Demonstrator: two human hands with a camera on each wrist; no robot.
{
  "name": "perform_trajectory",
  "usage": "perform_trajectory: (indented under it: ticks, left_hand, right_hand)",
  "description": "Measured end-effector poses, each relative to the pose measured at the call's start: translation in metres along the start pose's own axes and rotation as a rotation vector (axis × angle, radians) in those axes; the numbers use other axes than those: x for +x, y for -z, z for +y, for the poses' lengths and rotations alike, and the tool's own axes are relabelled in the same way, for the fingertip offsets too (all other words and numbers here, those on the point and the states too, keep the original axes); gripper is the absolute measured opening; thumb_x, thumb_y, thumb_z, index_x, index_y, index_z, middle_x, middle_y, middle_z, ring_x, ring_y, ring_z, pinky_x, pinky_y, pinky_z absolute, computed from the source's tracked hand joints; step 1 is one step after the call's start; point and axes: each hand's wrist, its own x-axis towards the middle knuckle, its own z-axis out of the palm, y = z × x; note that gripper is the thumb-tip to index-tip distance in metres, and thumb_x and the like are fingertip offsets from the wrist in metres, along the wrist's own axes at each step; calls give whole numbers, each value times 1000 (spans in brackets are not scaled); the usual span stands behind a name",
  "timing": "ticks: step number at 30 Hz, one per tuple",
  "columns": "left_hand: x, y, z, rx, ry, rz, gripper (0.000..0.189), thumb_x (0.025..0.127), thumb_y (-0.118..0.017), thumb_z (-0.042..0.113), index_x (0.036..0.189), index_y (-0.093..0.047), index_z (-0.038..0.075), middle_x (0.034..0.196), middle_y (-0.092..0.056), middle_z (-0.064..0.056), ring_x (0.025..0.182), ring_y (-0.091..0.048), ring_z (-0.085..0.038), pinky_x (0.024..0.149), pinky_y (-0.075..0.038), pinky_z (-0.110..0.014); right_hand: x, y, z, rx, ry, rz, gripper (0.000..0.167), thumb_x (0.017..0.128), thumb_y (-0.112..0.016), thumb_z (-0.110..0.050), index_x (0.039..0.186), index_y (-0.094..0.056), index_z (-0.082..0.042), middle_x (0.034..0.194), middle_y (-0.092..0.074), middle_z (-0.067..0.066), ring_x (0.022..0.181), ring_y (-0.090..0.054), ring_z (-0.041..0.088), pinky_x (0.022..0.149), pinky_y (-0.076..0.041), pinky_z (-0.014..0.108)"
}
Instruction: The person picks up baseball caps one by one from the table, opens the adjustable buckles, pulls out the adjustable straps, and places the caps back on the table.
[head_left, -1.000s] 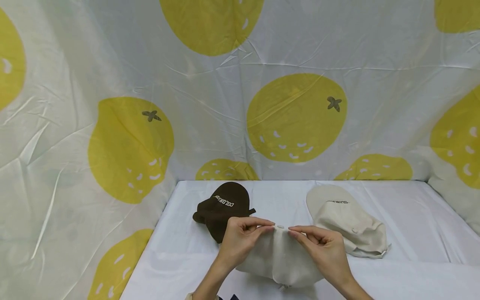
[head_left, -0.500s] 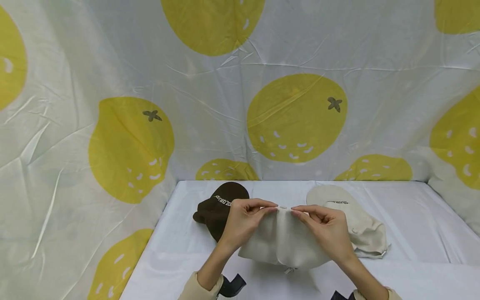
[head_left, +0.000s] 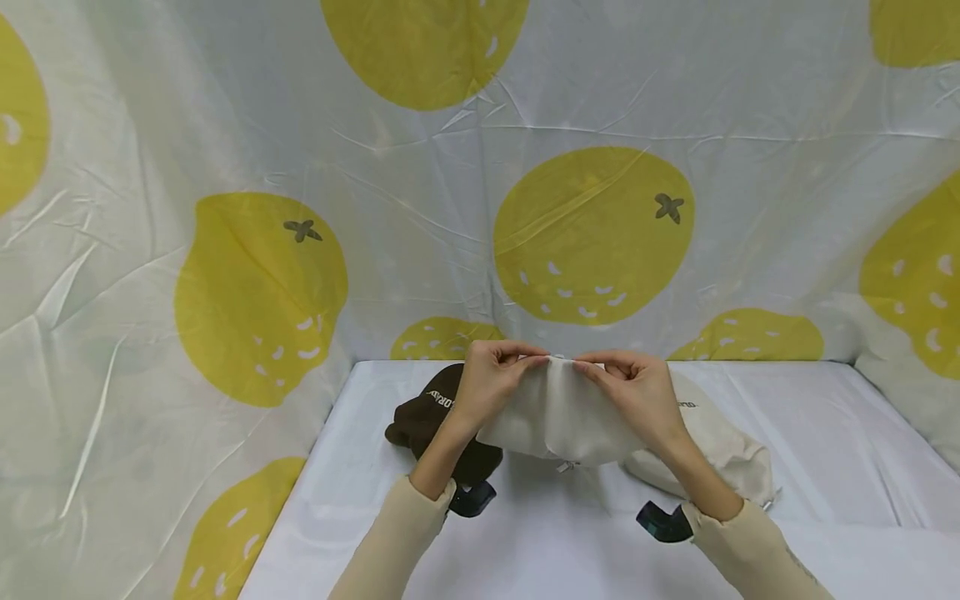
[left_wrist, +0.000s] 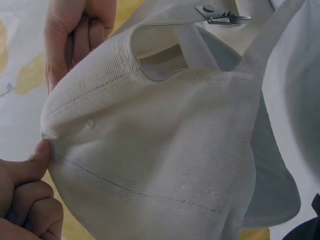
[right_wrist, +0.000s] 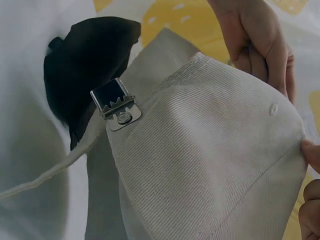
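A cream baseball cap hangs raised over the white-covered table, its crown uppermost. My left hand pinches the top of the crown between thumb and fingers on the left of the seam. On the other side my right hand pinches the same top edge. In the left wrist view, the cap's rear opening shows, with a metal buckle above it. Seen from the right wrist, the adjusting strap dangles loose from the buckle's side. Most of the brim is hidden behind the crown.
A dark brown cap with white lettering lies at left, partly behind my left wrist. At right, a second cream cap lies partly covered by my right hand and forearm. Lemon-print fabric hangs behind the table.
Both hands have lifted the cream cap upward and away from me, keeping their pinch at the crown. My sleeves and dark wrist cameras have come further into view. The other caps stay put.
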Motion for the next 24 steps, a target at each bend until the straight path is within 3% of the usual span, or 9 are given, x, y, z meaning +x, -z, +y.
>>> perform_trajectory:
  ticks: [6, 8, 11, 20, 24]
  left_hand:
    - [20, 1, -15, 61, -3, -19, 6, 87, -81, 5, 89, -83, 0, 76, -77, -16, 58, -54, -9, 58, -43, -17]
    - [26, 1, -20, 78, 2, -22, 6, 88, -81, 5, 90, -83, 0, 85, -80, -16, 65, -64, -15, 62, -48, -17]
    - [35, 0, -26, 105, 12, -30, 6, 89, -80, 6, 90, -83, 0, 87, -80, -16, 71, -70, -21, 64, -51, -18]
    - [57, 0, -39, 112, 55, -39, 7, 90, -78, 4, 90, -82, -1, 90, -80, -18, 83, -75, -27, 72, -58, -22]
    - [59, -2, -46, 154, 51, -34, 7, 89, -80, 7, 89, -83, 1, 89, -80, -16, 75, -70, -20, 65, -50, -19]
  right_hand:
    - [22, -1, 11, -61, -26, -39, 20, 91, -81, -31, 99, -84, -13, 50, -35, -6, 48, -26, 6, 47, -29, 26]
    - [29, -2, 14, -78, -25, -48, 21, 92, -81, -31, 101, -83, -13, 50, -35, -6, 47, -27, 6, 47, -29, 25]
    - [37, -3, 19, -107, -15, -53, 21, 93, -80, -30, 102, -83, -11, 50, -34, -6, 46, -26, 6, 49, -32, 24]
    - [60, -8, 27, -154, -10, -17, 21, 92, -81, -27, 101, -83, -8, 50, -32, -7, 47, -22, 6, 49, -25, 25]
    - [64, -10, 34, -159, -17, -27, 20, 92, -81, -25, 101, -83, -7, 50, -32, -8, 47, -22, 5, 49, -24, 24]
